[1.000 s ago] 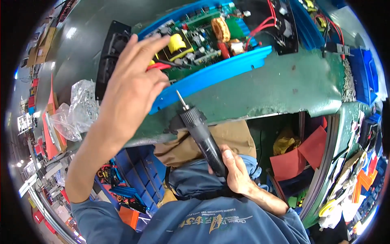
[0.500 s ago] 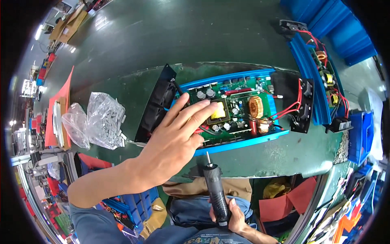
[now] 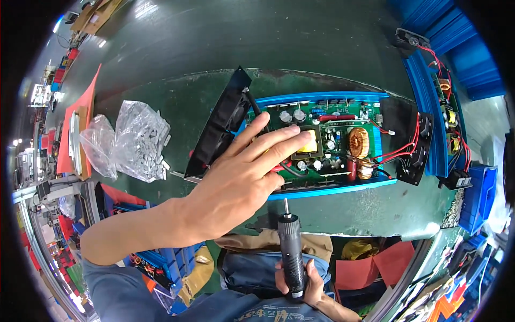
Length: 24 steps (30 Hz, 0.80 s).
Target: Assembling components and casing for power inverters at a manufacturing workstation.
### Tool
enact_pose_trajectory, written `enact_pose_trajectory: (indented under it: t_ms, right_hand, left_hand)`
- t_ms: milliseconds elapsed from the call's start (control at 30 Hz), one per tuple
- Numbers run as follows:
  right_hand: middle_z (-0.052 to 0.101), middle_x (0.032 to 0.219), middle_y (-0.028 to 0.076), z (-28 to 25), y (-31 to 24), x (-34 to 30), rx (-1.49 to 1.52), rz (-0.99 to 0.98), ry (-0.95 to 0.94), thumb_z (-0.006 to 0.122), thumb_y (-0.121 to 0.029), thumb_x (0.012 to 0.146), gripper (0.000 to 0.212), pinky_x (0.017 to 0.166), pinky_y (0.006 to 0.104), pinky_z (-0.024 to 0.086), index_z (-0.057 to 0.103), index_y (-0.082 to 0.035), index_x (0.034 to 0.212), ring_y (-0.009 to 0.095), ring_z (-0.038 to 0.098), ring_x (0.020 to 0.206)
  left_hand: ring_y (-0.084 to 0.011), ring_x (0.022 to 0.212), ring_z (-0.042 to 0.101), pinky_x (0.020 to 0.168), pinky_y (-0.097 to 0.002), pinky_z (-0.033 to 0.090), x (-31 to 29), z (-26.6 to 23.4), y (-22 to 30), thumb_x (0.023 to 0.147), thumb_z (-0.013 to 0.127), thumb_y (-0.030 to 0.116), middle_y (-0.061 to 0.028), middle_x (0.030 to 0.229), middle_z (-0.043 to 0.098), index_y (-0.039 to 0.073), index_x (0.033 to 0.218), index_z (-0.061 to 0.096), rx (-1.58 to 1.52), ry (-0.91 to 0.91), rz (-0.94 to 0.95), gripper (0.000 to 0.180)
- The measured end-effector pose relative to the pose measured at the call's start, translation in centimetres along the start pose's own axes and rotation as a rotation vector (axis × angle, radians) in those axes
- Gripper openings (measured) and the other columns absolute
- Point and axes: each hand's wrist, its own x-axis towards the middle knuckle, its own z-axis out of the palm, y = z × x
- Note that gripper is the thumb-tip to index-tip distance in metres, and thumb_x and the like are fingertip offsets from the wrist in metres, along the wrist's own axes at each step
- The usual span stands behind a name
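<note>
My left hand (image 3: 230, 180) lies over the left part of a green circuit board (image 3: 335, 126) in a blue metal housing (image 3: 343, 190). Its fingers are stretched out, with two fingertips at the yellow-wrapped transformer (image 3: 307, 144); the palm hides part of the board. Beside that hand, a black end panel with fans (image 3: 222, 126) leans at the housing's left end. My right hand (image 3: 314, 284) is closed around a black electric screwdriver (image 3: 291, 247), held upright near my body. The screwdriver's bit points away from me, just short of the housing's near edge.
A black end plate (image 3: 421, 155) hangs on red wires at the right. Past it lies a second blue housing (image 3: 426, 112) with a board, near a blue bin (image 3: 477, 196). To the left are a clear plastic bag (image 3: 140, 142) of small grey pieces and a red sheet (image 3: 80, 121).
The view has shifted, so the bench things appear farther right and slightly higher. My left hand stays on the board; my right hand keeps hold of the screwdriver.
</note>
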Motion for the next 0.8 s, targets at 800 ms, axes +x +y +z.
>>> enact_pose_trajectory:
  t_ms: [800]
  right_hand:
    - [0.062,0.076,0.01,1.5,-1.6,-0.5,-0.361,-0.068,0.134,0.015,-0.078,0.098,0.1,0.063,0.0272,0.041,0.046,0.007,0.139,0.014,0.053,0.065]
  left_hand:
    - [-0.0317,0.148,0.038,0.123,-0.0567,0.021,-2.4,0.3,2.4,0.08,0.074,0.013,-0.0193,0.157,0.043,-0.005,0.101,0.07,0.027,-0.044,-0.11,0.028]
